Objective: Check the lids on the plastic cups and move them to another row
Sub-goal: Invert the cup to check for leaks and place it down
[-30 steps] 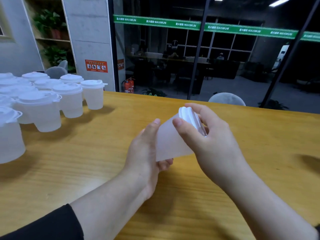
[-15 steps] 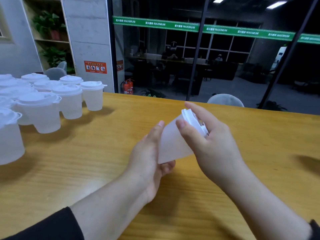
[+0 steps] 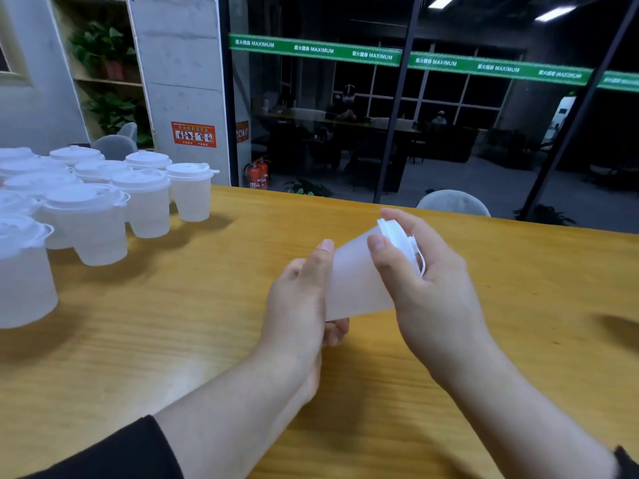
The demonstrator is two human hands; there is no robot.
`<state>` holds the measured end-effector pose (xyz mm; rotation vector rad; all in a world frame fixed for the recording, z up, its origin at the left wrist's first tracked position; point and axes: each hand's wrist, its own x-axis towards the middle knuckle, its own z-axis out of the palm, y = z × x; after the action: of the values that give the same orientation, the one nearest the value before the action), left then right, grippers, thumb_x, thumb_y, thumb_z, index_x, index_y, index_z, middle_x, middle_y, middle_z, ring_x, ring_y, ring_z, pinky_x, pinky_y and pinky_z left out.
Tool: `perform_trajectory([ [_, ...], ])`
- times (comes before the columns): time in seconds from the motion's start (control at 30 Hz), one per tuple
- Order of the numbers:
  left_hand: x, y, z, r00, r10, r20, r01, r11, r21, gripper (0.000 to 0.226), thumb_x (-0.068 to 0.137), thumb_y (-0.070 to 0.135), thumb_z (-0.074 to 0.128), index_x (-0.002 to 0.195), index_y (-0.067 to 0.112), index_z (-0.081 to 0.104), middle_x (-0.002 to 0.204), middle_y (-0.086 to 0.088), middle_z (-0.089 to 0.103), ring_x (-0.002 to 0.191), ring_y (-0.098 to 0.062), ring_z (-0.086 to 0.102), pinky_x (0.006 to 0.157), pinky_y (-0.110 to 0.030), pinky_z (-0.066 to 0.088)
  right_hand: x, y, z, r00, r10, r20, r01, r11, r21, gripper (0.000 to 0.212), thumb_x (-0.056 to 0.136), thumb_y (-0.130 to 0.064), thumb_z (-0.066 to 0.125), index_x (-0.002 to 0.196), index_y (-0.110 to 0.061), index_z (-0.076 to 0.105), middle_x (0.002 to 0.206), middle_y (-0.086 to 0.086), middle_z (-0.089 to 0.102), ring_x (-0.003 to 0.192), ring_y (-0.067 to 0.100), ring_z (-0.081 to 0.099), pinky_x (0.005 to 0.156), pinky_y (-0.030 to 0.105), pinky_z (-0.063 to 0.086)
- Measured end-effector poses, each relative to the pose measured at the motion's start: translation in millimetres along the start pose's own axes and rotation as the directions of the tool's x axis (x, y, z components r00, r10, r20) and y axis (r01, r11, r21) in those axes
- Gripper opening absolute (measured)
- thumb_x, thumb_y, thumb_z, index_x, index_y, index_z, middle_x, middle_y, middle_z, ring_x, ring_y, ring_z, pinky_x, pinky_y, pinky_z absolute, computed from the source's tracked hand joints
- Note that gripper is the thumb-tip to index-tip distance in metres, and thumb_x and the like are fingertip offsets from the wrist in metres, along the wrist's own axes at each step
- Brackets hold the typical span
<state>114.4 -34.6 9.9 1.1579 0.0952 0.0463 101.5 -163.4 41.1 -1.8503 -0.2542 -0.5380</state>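
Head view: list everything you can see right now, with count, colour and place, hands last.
held cup: one, frosted clear, tilted on its side above the table, between both hands
lid: one, white, on the held cup's mouth
lidded cups: a dozen or so, frosted with white lids, clustered far left
table: one, yellow wood, fills the foreground
fire extinguisher: red, on the floor behind the table
chair back: grey, beyond the far edge
left hand: grips the cup's base end
right hand: curls round the lid end
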Motion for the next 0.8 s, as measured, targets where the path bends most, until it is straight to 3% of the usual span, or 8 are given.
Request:
perform_trajectory([
  [0.17, 3.1, 0.2, -1.5, 0.999, 0.051, 0.020, -0.052, 0.995, 0.080, 0.053, 0.095, 0.056, 0.063, 0.111, 0.005, 0.061, 0.073, -0.004, 0.056, 0.052, -0.020, 0.048, 0.046, -0.028, 0.032, 0.6, -1.6, -1.6, 0.999, 0.044, -0.027, -0.043, 0.999, 0.022, 0.040, 0.095, -0.050, 0.060, 0.132, -0.036, 0.061, 0.109, -0.017, 0.066, 0.088, -0.014, 0.059, 0.070, 0.004, 0.043],
  [0.23, 5.1, 3.2, -2.9, 0.998, -0.033, 0.058, 0.030, 0.998, 0.051, 0.048, 0.095, 0.054, 0.063, 0.113, 0.009, 0.065, 0.077, -0.003, 0.058, 0.052, -0.019, 0.048, 0.047, -0.028, 0.033, 0.0, -2.9, -5.2, 0.998, 0.066, 0.012, -0.066, 0.998, -0.012, 0.061, 0.084, -0.070, 0.057, 0.137, -0.040, 0.057, 0.120, -0.018, 0.065, 0.099, -0.015, 0.058, 0.073, 0.007, 0.045],
  [0.33, 6.3, 4.4, -4.6, 0.981, -0.164, 0.105, 0.167, 0.986, -0.015, 0.039, 0.094, 0.053, 0.066, 0.108, 0.017, 0.069, 0.078, -0.002, 0.062, 0.051, -0.015, 0.049, 0.044, -0.025, 0.036, -2.1, -1.0, -10.3, 0.993, 0.074, 0.089, -0.066, 0.994, -0.088, 0.086, 0.077, -0.086, 0.050, 0.151, -0.043, 0.044, 0.148, -0.022, 0.051, 0.133, -0.009, 0.045, 0.094, 0.006, 0.038],
  [0.43, 5.7, 6.8, -7.6, 0.978, -0.194, 0.072, 0.197, 0.980, -0.041, 0.039, 0.092, 0.053, 0.069, 0.107, 0.017, 0.071, 0.077, 0.000, 0.065, 0.051, -0.014, 0.053, 0.044, -0.024, 0.041, -8.8, -4.0, -11.7, 0.989, 0.089, 0.115, -0.082, 0.994, -0.067, 0.084, 0.080, -0.079, 0.045, 0.154, -0.039, 0.042, 0.149, -0.025, 0.048, 0.126, -0.025, 0.041, 0.095, -0.002, 0.035],
  [0.53, 6.2, 9.4, -12.2, 0.996, -0.089, 0.015, 0.090, 0.996, -0.023, 0.039, 0.092, 0.053, 0.069, 0.105, 0.015, 0.068, 0.083, -0.005, 0.063, 0.056, -0.017, 0.056, 0.048, -0.027, 0.045, -15.9, -5.4, -9.7, 0.990, 0.100, 0.095, -0.103, 0.994, 0.029, 0.063, 0.088, -0.073, 0.037, 0.141, -0.043, 0.055, 0.132, -0.030, 0.063, 0.120, -0.018, 0.053, 0.108, 0.024, 0.046],
  [0.63, -0.2, 16.7, -7.7, 0.999, 0.041, -0.028, -0.039, 0.996, 0.085, 0.040, 0.092, 0.054, 0.069, 0.101, 0.015, 0.066, 0.087, -0.007, 0.064, 0.064, -0.021, 0.056, 0.053, -0.031, 0.047, -20.2, -10.2, -6.8, 0.972, 0.222, 0.082, -0.232, 0.961, 0.147, 0.034, 0.104, -0.051, 0.038, 0.123, -0.045, 0.065, 0.111, -0.020, 0.072, 0.104, -0.001, 0.066, 0.099, 0.038, 0.056],
  [0.73, -13.3, 38.6, 4.1, 0.982, 0.186, -0.028, -0.171, 0.945, 0.279, 0.039, 0.092, 0.057, 0.068, 0.108, 0.021, 0.064, 0.092, -0.006, 0.065, 0.067, -0.020, 0.056, 0.056, -0.033, 0.048, -31.2, -21.9, -11.3, 0.924, 0.370, 0.096, -0.379, 0.853, 0.359, 0.037, 0.111, -0.037, 0.037, 0.118, -0.038, 0.073, 0.105, -0.008, 0.074, 0.096, 0.008, 0.066, 0.098, 0.045, 0.058],
  [0.8, -19.7, 64.1, 13.2, 0.943, 0.328, 0.051, -0.315, 0.839, 0.443, 0.046, 0.087, 0.065, 0.068, 0.111, 0.026, 0.062, 0.099, -0.001, 0.066, 0.076, -0.018, 0.058, 0.064, -0.034, 0.048, -37.4, -35.9, -18.3, 0.906, 0.402, 0.135, -0.407, 0.732, 0.547, 0.037, 0.111, -0.034, 0.040, 0.112, -0.030, 0.077, 0.106, -0.001, 0.076, 0.096, 0.017, 0.066, 0.100, 0.050, 0.056],
])
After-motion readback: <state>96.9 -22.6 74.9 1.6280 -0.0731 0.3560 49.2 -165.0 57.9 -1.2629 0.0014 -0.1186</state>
